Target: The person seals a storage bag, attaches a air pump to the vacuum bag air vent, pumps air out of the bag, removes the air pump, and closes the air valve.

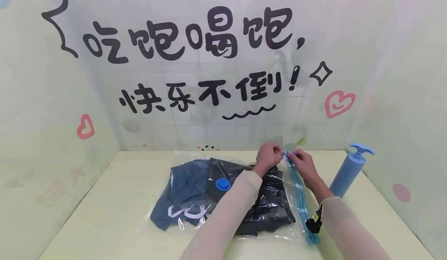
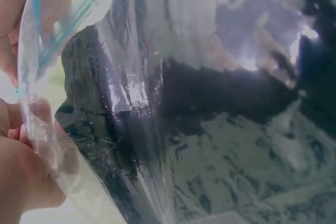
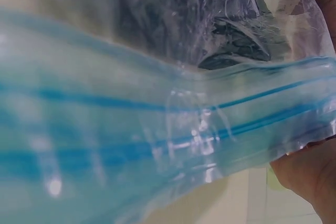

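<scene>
A clear vacuum storage bag [image 1: 244, 234] lies flat with folded dark clothes [image 1: 272, 186] and a blue-grey garment [image 1: 190, 178] with white straps inside. A round blue valve [image 1: 222, 184] sits on its top face. Along the bag's right edge runs a blue zip seal [image 1: 298, 192], seen close in the right wrist view as blue lines [image 3: 252, 95]. My left hand [image 1: 269, 157] pinches the far corner of that edge. Right beside it, my right hand [image 1: 304, 167] pinches the same end of the seal between thumb and fingers. Plastic partly covers the fingertips in the left wrist view.
A blue hand pump [image 1: 347, 174] with a T-shaped handle stands right of my right forearm. The pale table [image 1: 115, 209] meets a printed backdrop [image 1: 209, 132] just beyond the bag, with side panels at left and right.
</scene>
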`<state>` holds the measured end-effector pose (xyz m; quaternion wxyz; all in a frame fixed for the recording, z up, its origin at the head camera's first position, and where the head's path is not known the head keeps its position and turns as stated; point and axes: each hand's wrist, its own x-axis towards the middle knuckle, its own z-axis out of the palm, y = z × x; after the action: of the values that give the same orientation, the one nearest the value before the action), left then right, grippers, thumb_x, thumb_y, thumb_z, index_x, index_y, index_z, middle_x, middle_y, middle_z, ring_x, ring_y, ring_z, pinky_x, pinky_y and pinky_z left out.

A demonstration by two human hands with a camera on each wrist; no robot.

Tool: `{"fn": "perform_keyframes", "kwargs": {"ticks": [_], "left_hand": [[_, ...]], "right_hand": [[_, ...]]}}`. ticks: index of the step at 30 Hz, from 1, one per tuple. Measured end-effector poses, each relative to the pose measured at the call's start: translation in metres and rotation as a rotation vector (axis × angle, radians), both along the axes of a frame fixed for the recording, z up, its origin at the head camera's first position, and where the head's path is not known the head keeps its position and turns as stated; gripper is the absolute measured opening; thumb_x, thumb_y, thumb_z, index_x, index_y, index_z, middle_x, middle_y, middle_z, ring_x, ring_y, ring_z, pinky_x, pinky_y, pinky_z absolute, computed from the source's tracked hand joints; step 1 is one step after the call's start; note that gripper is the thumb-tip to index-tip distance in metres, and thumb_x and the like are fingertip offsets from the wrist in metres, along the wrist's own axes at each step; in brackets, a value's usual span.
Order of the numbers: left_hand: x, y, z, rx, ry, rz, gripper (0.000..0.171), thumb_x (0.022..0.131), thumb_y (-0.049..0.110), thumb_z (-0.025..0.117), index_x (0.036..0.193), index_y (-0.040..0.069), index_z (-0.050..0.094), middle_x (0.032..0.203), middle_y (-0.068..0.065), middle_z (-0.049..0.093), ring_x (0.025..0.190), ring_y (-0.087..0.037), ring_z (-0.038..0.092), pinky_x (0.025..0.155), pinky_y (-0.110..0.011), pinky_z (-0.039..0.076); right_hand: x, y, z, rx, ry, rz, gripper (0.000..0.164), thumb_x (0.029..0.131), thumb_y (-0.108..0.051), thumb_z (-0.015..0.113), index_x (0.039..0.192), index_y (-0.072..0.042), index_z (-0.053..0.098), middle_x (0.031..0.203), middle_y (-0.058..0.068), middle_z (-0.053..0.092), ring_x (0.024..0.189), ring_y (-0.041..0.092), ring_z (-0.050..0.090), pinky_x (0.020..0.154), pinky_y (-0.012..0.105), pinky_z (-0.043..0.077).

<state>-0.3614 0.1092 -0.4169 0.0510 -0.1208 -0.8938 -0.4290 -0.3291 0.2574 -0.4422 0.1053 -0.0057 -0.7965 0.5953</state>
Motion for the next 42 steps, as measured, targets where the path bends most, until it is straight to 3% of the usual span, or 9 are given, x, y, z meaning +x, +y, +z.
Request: {"fn": "perform_keyframes", "kwargs": {"ticks": [14,23,34,42], "left_hand": [[-0.001,-0.002,0.003,-0.015,-0.093,-0.058,0.02,0.1,0.025,0.068,0.086,0.014,0.077,0.074,0.007,0.063,0.066,-0.012,0.055,0.058,-0.028,0.042],[-0.01,0.005,-0.006,-0.12,-0.02,-0.003,0.024,0.097,0.028,0.071,0.074,0.021,0.071,0.068,0.013,0.057,0.065,-0.009,0.054,0.054,-0.028,0.041],[0.001,0.01,0.003,-0.154,-0.006,0.004,0.019,0.098,0.03,0.07,0.08,0.024,0.075,0.071,0.014,0.058,0.066,-0.008,0.054,0.058,-0.029,0.044],[0.001,0.011,0.003,-0.149,0.027,0.011,0.02,0.097,0.028,0.072,0.078,0.023,0.074,0.068,0.013,0.058,0.064,-0.009,0.053,0.055,-0.027,0.042]], "right_hand": [[-0.001,-0.006,-0.005,-0.003,0.04,-0.028,0.029,0.104,-0.016,0.062,0.104,0.013,0.063,0.086,0.003,0.062,0.075,0.01,0.049,0.065,0.023,0.04],[-0.001,-0.004,-0.004,0.011,-0.003,-0.016,0.029,0.103,-0.019,0.063,0.101,0.01,0.064,0.088,0.001,0.062,0.079,0.014,0.049,0.066,0.024,0.041],[0.007,0.006,0.001,0.019,-0.024,0.014,0.03,0.104,-0.022,0.063,0.095,0.007,0.062,0.083,0.0,0.058,0.073,0.014,0.047,0.064,0.027,0.04],[0.007,0.007,0.0,-0.026,-0.014,0.018,0.029,0.104,-0.021,0.063,0.09,0.004,0.06,0.078,-0.001,0.054,0.068,0.012,0.045,0.061,0.026,0.038]]}}
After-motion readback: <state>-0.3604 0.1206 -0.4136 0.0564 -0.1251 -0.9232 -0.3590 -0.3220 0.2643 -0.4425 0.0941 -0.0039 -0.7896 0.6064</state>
